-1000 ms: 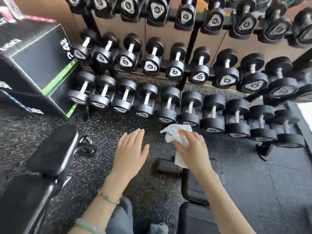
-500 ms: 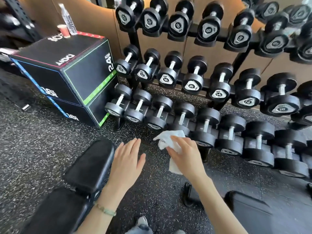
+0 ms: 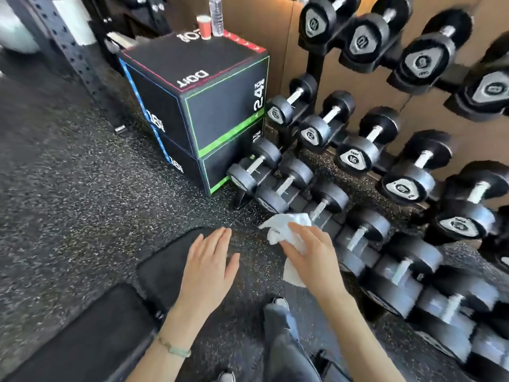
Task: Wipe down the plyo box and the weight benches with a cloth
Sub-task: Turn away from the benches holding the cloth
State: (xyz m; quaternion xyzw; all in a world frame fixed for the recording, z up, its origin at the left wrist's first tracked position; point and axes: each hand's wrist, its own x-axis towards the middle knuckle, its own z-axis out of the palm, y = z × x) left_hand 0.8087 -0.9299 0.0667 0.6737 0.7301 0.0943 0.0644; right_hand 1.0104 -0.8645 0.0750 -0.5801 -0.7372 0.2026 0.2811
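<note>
Cloth sat bunched in our right hand, the fingers folded over it and one tail hanging below the palm, both held in the air in front of the lowest row of dumbbells. Our left hand was flat and spread wide, holding nothing, hovering above the padded end of the weight bench; we could not tell whether it touched the pad. The bench ran from the lower left corner toward the middle of the view.

We judged the step in hand to be the approach: no surface was yet under the cloth. The plyo box stood ahead and to the left, hard against the end of the dumbbell rack. The next move called for carrying the cloth either down onto the bench pad or forward onto the box top. A red cup and a clear bottle stood on the far edge of the box; we judged they could tip during a wipe.

Readable markings: "24 INCH" on the green-edged face of the box, a white brand word on its top face, seen inverted, and "16" on one dumbbell end cap
</note>
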